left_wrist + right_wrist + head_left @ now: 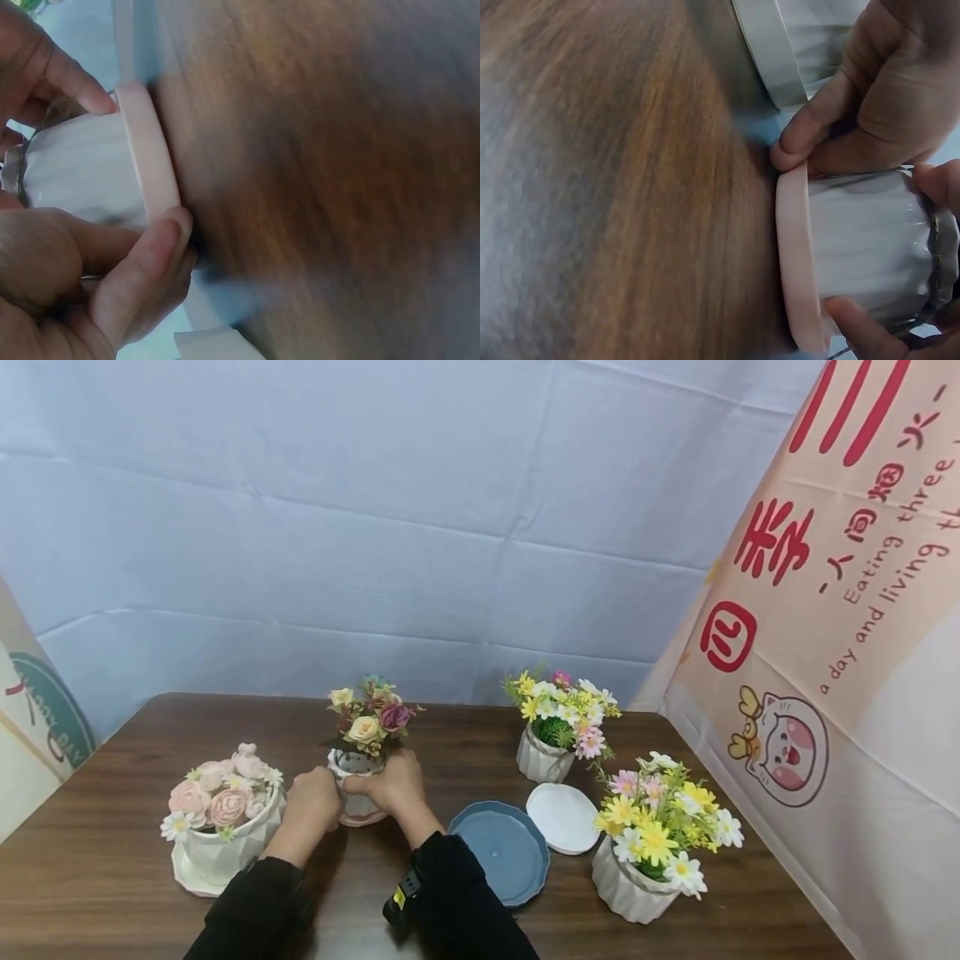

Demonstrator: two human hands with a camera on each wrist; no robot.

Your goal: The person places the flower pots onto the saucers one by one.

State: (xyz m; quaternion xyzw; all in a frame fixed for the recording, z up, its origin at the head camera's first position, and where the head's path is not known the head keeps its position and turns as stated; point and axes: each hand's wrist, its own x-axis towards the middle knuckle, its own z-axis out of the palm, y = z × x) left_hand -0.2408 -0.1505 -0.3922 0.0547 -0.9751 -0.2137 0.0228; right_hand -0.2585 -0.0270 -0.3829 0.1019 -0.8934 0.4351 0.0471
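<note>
A small white flowerpot [352, 764] with cream and purple artificial roses [371, 718] stands upright on a pale pink saucer [363, 817]. My left hand [315, 799] is at the pot's left, and in the left wrist view its thumb and fingers pinch the saucer's rim [150, 154]. From the other side my right hand [393, 783] grips the pot. One fingertip [847, 311] of it reaches low on the pot wall, just by the saucer. Most of the right palm is out of sight in the right wrist view.
Left of my hands, a white pot [225, 852] of pink flowers sits on a white saucer. To the right lie a blue saucer [501, 852] and a white saucer [564, 818]. Two ribbed white pots, one behind [542, 757] and one nearer [630, 881], hold daisies.
</note>
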